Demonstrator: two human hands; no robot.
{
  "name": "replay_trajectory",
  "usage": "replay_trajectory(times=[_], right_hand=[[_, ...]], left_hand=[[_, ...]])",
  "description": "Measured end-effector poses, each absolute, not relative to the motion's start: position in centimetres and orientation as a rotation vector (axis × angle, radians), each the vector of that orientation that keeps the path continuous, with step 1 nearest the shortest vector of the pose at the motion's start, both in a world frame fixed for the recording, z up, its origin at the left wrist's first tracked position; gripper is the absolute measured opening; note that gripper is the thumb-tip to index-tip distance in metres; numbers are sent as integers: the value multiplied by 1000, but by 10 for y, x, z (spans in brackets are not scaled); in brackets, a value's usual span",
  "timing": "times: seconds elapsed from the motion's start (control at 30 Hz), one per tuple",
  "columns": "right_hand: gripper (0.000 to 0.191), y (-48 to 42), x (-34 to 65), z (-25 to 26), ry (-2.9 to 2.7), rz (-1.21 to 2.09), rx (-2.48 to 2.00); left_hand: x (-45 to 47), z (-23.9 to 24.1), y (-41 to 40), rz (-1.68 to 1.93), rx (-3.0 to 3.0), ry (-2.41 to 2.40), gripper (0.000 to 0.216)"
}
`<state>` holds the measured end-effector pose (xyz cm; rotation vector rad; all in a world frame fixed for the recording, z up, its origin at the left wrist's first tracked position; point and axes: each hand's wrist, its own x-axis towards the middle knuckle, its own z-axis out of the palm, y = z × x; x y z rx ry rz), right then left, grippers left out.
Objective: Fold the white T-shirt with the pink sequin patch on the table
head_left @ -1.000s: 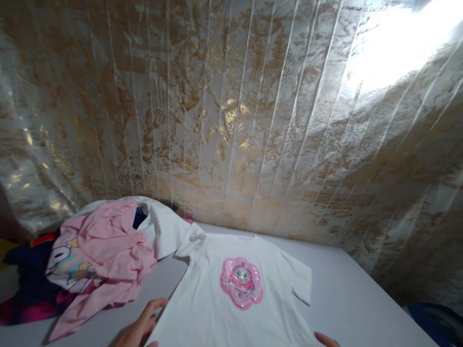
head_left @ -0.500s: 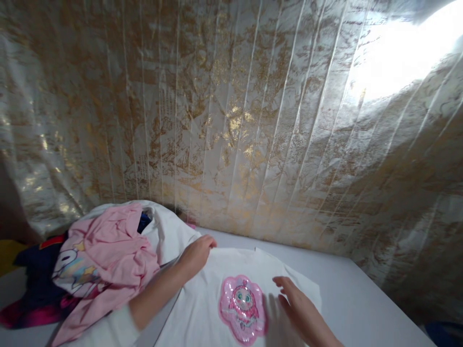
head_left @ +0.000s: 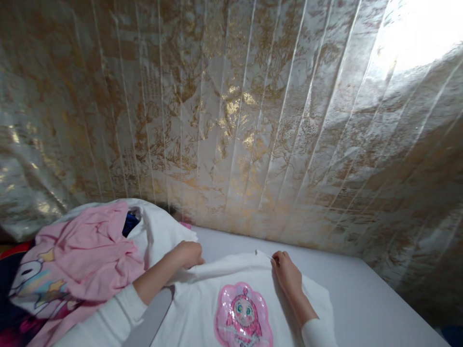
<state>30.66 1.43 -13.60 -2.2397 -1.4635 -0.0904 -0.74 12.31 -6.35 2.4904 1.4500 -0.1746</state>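
Note:
A white T-shirt [head_left: 195, 308] lies spread on the table, with a pink flower-shaped patch [head_left: 243, 315] of a cartoon figure on its front. My left hand [head_left: 190, 254] is closed on the shirt's upper left part, where the cloth is pulled into a fold. At the upper right, beside the neckline, my right hand [head_left: 287, 272] pinches the shirt's edge. A small dark tag shows at the neckline between both hands. The lower end of the shirt is out of view.
To the left lies a heap of clothes: a pink printed garment [head_left: 94, 236], a white one [head_left: 159, 226] behind it and a dark one [head_left: 10, 274]. The pale table [head_left: 365, 299] reaches right, and a shiny gold-and-silver patterned sheet [head_left: 217, 120] rises behind it.
My right hand has moved up from beside the patch and taken hold of the shirt's upper edge. My left hand has shifted slightly left and down, drawing the cloth into a fold.

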Motion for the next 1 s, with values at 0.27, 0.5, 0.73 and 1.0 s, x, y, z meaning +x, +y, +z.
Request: replay_trajectory(times=[0.27, 0.5, 0.73, 1.0], right_hand=[[35, 13, 312, -148, -1388, -211, -2023], [28, 24, 319, -151, -1609, -254, -1867], [45, -18, 280, -164, -1873, -286, -1765], [56, -34, 330, -173, -1800, -233, -2395]], left_hand=[[-23, -50, 139, 364, 2517, 1867, 30], [-3, -75, 115, 487, 2719, 1665, 35], [7, -113, 35, 340, 2727, 1185, 43], [-12, -124, 53, 286, 2753, 1090, 62]])
